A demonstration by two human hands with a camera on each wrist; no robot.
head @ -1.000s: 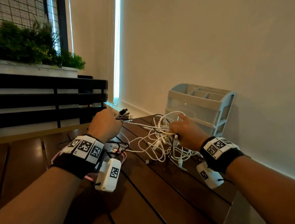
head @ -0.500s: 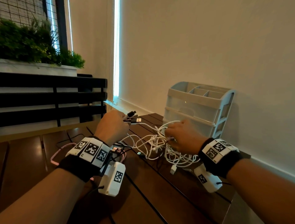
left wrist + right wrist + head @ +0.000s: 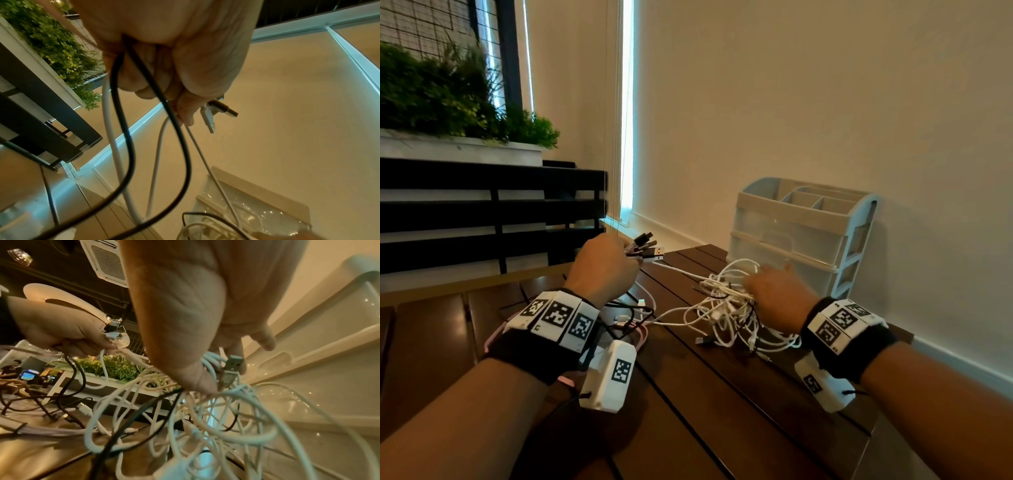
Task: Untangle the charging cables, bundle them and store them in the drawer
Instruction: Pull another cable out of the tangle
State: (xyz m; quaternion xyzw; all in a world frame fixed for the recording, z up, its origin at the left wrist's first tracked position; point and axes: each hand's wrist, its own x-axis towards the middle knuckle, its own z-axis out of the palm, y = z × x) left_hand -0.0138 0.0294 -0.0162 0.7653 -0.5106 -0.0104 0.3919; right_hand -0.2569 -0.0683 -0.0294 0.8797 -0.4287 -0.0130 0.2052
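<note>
My left hand point(image 3: 606, 267) is raised over the dark wooden table point(image 3: 722, 411) and grips several cable ends, their USB plugs point(image 3: 649, 251) sticking out past the knuckles. In the left wrist view black and white cables point(image 3: 121, 146) hang down from that fist point(image 3: 164, 81). My right hand point(image 3: 774, 291) holds a tangle of white cables point(image 3: 722, 315) just above the table, in front of the drawer organizer point(image 3: 801, 236). The right wrist view shows thumb and fingers point(image 3: 222, 378) pinching strands, with a USB plug point(image 3: 233, 368) beside them. The organizer's drawers are closed.
A pink cable point(image 3: 643, 337) and black cables point(image 3: 633, 315) lie on the table below my left wrist. The organizer stands against the wall at the table's far right corner. A black slatted bench and a planter with greenery point(image 3: 448, 102) are on the left.
My right hand has regripped the white tangle, which is now more bunched and closer to the organizer. My left hand keeps its hold on the plug ends.
</note>
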